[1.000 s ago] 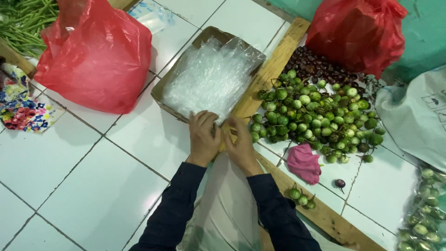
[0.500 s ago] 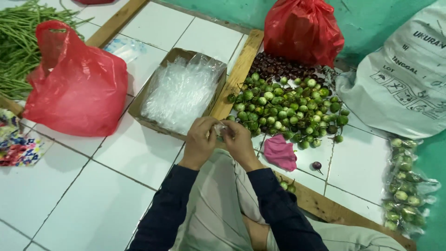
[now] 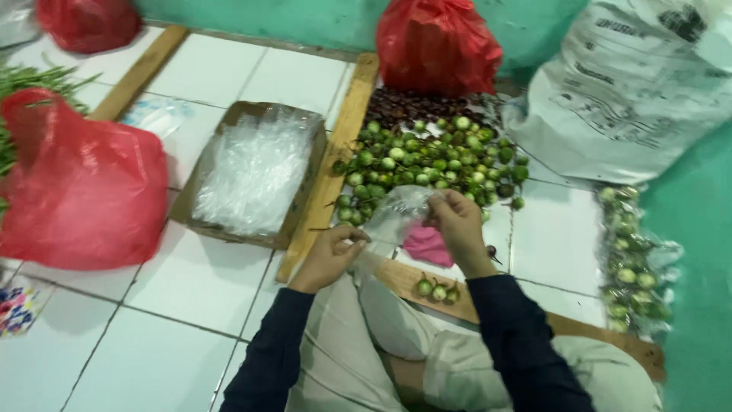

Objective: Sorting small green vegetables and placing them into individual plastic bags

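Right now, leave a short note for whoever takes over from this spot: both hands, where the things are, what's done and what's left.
Left hand: fingers pinch one edge of the clear plastic bag.
Right hand: fingers hold the bag's other edge, pulling it open above the pink cloth.
Things: pile of small green eggplants on the tiles just beyond the hands; cardboard box of clear bags to the left, past the wooden strip; three eggplants on the plank near the knees; filled bags at the right.
Done: one bag taken and being opened.
Left: the bag looks empty; the pile is still loose.
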